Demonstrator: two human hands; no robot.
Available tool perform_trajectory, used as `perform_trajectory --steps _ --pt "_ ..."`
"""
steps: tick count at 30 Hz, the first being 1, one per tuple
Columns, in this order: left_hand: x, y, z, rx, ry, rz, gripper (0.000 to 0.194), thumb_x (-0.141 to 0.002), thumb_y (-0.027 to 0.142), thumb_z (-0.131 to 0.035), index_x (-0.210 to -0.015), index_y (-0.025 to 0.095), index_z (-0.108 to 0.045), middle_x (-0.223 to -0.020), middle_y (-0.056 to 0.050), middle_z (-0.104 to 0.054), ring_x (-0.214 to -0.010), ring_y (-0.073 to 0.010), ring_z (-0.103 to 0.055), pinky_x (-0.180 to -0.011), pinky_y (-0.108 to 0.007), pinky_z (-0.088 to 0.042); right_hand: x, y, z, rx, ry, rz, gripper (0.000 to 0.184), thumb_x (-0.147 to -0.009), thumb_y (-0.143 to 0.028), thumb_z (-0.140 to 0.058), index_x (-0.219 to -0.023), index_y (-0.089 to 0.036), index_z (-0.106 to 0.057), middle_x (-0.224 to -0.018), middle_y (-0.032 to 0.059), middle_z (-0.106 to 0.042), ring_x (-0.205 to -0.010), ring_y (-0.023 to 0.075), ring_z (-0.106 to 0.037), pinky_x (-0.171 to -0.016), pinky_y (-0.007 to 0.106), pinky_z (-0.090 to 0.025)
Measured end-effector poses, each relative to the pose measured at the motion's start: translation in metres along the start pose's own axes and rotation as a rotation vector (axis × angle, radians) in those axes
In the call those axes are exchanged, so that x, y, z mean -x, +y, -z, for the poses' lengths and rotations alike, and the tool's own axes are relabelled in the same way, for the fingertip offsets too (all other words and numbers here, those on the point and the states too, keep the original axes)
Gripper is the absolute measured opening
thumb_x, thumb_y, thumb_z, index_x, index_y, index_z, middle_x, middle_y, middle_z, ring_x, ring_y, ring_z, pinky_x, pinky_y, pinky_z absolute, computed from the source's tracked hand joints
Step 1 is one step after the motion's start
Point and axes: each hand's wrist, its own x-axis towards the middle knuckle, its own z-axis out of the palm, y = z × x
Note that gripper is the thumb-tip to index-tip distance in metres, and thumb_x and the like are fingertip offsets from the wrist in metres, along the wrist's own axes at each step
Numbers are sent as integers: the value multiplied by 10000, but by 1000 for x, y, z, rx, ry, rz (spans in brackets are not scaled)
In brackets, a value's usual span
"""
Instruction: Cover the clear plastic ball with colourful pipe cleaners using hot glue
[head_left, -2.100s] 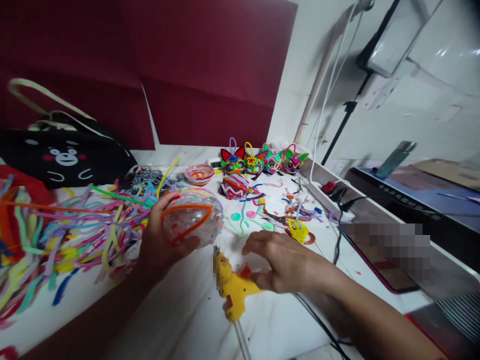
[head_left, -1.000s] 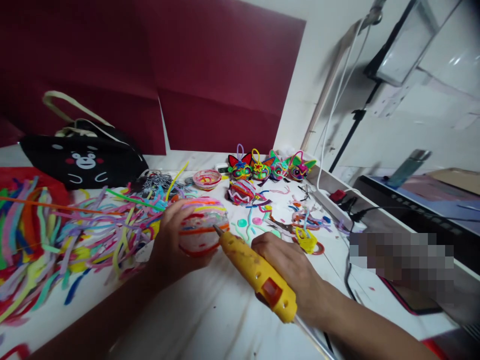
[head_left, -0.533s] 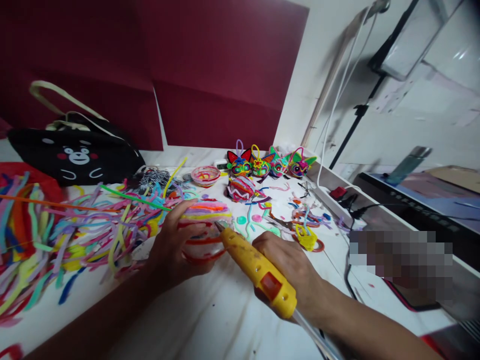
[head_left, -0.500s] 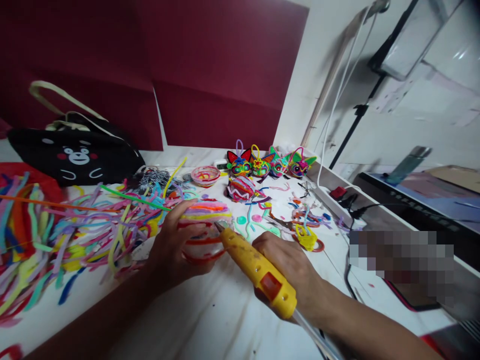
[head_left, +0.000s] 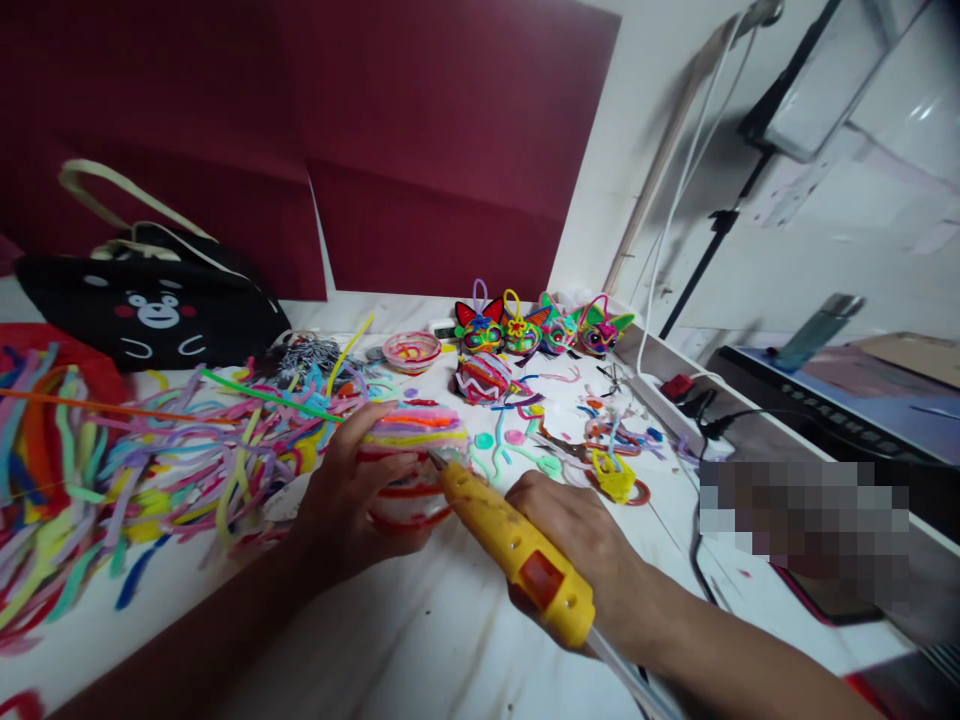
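Note:
My left hand (head_left: pixel 356 490) is wrapped round the left side of a clear round ball (head_left: pixel 416 508) with pink, orange, purple, yellow and red pipe cleaner bands across it. My right hand (head_left: pixel 570 530) grips a yellow hot glue gun (head_left: pixel 517 545), a clear glue stick jutting from its back end. The gun's metal nozzle points up and left, at the ball's front near the red bands; whether the tip touches is too small to tell. Behind the ball lies a finished-looking ball (head_left: pixel 484 378) wrapped in striped pipe cleaners.
Loose pipe cleaners (head_left: pixel 187 450) cover the left side. At the back stand a striped bowl shape (head_left: pixel 411 352), several animal-head ornaments (head_left: pixel 480 335) and a black bag (head_left: pixel 157 310). Orange-handled scissors (head_left: pixel 637 492) and yellow pipe cleaner pieces (head_left: pixel 613 478) lie right of centre, near a tray edge (head_left: pixel 675 410) with cables.
Almost nothing differs. The glue gun's nozzle stays at the ball's front, with only a very slight shift of the ball and hands.

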Motion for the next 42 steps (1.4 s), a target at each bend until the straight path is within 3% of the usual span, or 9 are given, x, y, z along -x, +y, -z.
perform_trajectory --steps 5,9,15,22,30,35,42 --pt "-1 0 2 -13 -33 3 575 -782 291 -848 -1264 263 -537 -1618 -165 -442 -1467 -372 -531 -1153 -583 -539 -1 -1 -1 -13 12 2 189 -995 -241 -545 -863 -244 -409 -784 -23 -547 -645 130 -510 -572 283 -362" --pt "-1 0 2 -29 6 -2 529 -798 334 -831 -1245 267 -555 -1593 -148 -473 -1443 -358 -556 -1142 -562 -549 -1 -1 -2 9 29 9 204 -981 -232 -556 -846 -245 -404 -758 -34 -530 -614 125 -487 -547 289 -336" --pt "-2 2 4 -34 -6 43 533 -742 294 -855 -1195 290 -574 -1567 -136 -505 -1403 -385 -589 -1115 -608 -563 0 -2 -1 36 37 0 208 -966 -244 -564 -818 -243 -418 -739 -33 -543 -585 118 -487 -519 286 -323" --pt "-3 1 5 -61 11 25 512 -755 334 -869 -1167 252 -577 -1540 -161 -513 -1389 -393 -601 -1086 -560 -582 1 -2 -1 34 38 -27 188 -946 -221 -558 -810 -243 -429 -733 -30 -544 -586 123 -495 -519 281 -333" --pt "0 5 1 -1 -18 90 548 -810 314 -810 -1278 351 -528 -1571 -105 -474 -1439 -360 -559 -1145 -593 -553 -1 -5 -2 21 28 -19 197 -932 -250 -572 -806 -245 -421 -722 -37 -536 -567 117 -481 -506 272 -326" --pt "3 4 -4 -17 27 83 494 -796 324 -817 -1218 306 -561 -1563 -99 -500 -1402 -357 -592 -1119 -565 -572 0 -3 -4 21 27 -25 188 -947 -267 -548 -800 -242 -433 -728 -28 -542 -572 119 -483 -509 271 -341" --pt "4 6 -3 -16 -18 123 544 -778 318 -847 -1225 302 -538 -1559 -120 -494 -1408 -371 -581 -1081 -551 -582 2 0 -8 33 26 -51 197 -948 -253 -575 -814 -241 -431 -743 -32 -540 -584 117 -493 -517 260 -356"
